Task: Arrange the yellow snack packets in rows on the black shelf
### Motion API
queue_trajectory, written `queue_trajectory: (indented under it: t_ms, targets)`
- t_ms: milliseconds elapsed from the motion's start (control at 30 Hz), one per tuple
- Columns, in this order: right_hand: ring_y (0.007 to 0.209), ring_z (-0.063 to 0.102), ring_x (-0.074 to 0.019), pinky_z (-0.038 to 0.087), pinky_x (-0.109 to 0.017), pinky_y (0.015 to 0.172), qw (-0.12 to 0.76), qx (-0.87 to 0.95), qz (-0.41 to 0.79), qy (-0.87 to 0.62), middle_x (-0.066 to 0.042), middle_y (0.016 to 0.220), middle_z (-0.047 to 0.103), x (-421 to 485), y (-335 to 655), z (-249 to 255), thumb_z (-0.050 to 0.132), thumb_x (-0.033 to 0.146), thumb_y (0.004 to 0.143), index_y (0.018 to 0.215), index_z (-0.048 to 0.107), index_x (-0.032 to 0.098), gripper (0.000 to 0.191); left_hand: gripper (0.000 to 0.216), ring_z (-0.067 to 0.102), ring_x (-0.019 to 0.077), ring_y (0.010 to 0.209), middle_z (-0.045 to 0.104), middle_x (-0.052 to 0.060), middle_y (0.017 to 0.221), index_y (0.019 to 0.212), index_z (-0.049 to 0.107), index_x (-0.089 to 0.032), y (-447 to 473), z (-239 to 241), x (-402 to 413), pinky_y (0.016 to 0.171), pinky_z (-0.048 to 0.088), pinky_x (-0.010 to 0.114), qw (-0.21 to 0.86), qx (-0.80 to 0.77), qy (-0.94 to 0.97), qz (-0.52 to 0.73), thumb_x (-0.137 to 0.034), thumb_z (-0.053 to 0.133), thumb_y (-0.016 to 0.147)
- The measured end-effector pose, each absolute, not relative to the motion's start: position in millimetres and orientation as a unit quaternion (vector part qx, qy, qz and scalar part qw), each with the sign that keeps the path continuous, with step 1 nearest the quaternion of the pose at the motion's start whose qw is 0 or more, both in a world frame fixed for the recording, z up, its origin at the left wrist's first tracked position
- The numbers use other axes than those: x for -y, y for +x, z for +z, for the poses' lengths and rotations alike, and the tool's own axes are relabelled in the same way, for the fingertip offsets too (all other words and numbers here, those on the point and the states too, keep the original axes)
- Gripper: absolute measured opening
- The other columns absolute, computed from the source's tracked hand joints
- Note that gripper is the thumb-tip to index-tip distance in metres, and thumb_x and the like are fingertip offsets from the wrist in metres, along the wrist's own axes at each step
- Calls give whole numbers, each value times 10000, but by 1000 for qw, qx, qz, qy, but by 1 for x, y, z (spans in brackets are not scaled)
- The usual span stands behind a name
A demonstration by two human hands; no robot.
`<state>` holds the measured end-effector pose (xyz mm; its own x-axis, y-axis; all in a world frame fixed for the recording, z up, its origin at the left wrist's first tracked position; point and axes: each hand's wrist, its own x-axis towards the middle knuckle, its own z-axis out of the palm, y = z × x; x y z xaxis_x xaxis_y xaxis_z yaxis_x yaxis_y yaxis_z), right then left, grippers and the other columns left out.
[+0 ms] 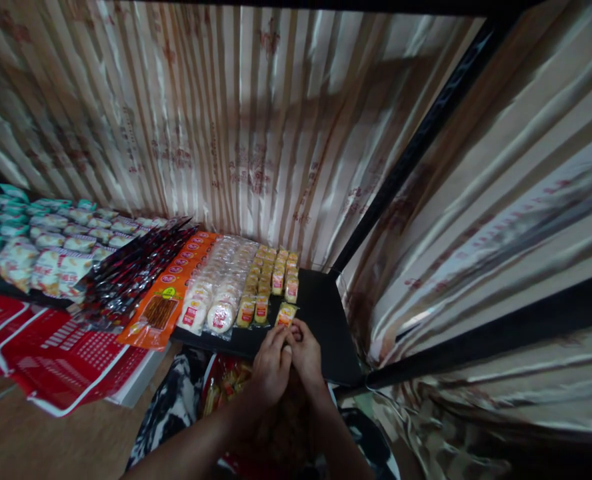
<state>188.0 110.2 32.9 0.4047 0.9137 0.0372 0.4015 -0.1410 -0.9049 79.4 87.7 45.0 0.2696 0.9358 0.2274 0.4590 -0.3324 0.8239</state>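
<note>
My left hand (270, 365) and my right hand (307, 353) are pressed together at the front edge of a black shelf (326, 320). Both pinch a small yellow snack packet (286, 314) that lies at the near end of a row of the same yellow packets (273, 277). To the left of that row lie rows of clear-wrapped round white cakes (216, 293). Under my forearms sits a bag of mixed snacks (226, 390), partly hidden.
Further left on the shelf lie orange packets (169, 300), dark red stick packs (131, 267) and white and teal bags (41, 247). Red printed cartons (61, 360) stand at lower left. Striped satin curtains (256, 133) close off the back and right; a black frame post (411, 153) rises at the corner.
</note>
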Motion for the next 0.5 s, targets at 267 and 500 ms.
queue_trajectory:
  t_ms: [267, 500]
  targets:
    - [593, 578, -154, 421, -265, 581, 402, 498, 204, -741, -5, 715, 611, -164, 189, 25, 462, 362, 709, 899, 498, 199, 253, 507, 268, 182, 1338, 308, 116, 1441, 1356, 334, -86, 96, 36, -135, 1124, 227, 382, 400, -507, 692, 321, -255, 296, 880]
    - [614, 573, -160, 427, -269, 587, 400, 539, 187, -717, -33, 751, 609, -184, 188, 19, 404, 372, 729, 852, 528, 185, 256, 523, 215, 185, 1356, 268, 106, 1461, 1353, 349, -92, 108, 17, -155, 1138, 170, 343, 444, -513, 636, 369, -289, 315, 870]
